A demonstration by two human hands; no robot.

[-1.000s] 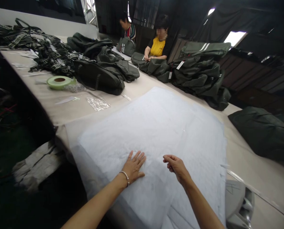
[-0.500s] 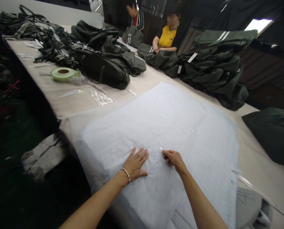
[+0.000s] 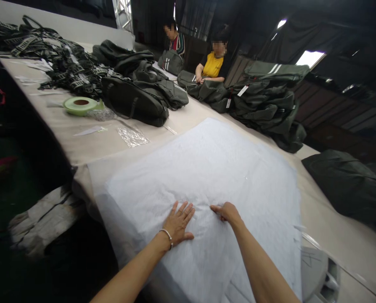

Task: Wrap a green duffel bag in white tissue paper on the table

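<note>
A large stack of thin white sheets [image 3: 226, 168], with a translucent layer showing along its left edge, covers the near part of the table. My left hand [image 3: 178, 223] lies flat on the top sheet, its fingers spread. To its right, my right hand [image 3: 227, 212] touches the same sheet with an outstretched index fingertip, its other fingers curled under. Small creases run between the two hands. Whatever the curled fingers may hold is hidden. A tiny shiny clear piece [image 3: 246, 177] lies on the sheet farther up.
Dark green bags [image 3: 134, 101] and a tangle of patterned straps [image 3: 77, 75] occupy the table's far left, near a green tape roll [image 3: 80, 105] and clear plastic [image 3: 133, 136]. More bags [image 3: 266, 105] are piled at right. Two people [image 3: 213, 65] work at the far side. A grey-white device [image 3: 314, 269] sits lower right.
My right index finger has straightened and now presses on the sheet; the small clear strip seen at its fingertips no longer shows. My left hand stays flat. The camera view has shifted slightly.
</note>
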